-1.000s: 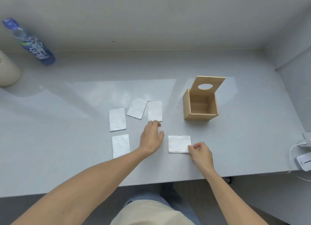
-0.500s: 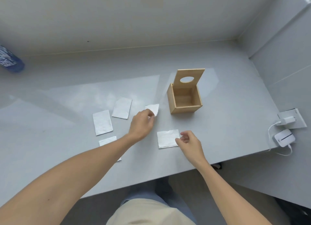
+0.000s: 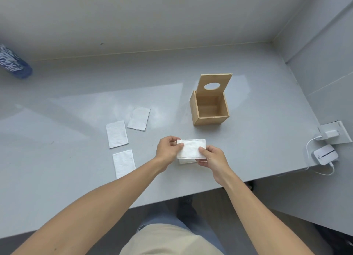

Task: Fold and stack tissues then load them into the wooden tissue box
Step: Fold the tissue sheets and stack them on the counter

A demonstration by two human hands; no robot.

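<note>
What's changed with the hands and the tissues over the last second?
The left hand picked up the tissue nearest the wooden box and carried it toward the person, onto the tissue the right hand was pinning down. Both hands now hold that carried tissue on top. The three other tissues lie where they were, and the box is open and empty as before.

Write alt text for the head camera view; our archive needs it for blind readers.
Both hands, left and right, hold a folded tissue over another on a grey table. Three more tissues lie to the left; an open, empty wooden box stands behind.
</note>
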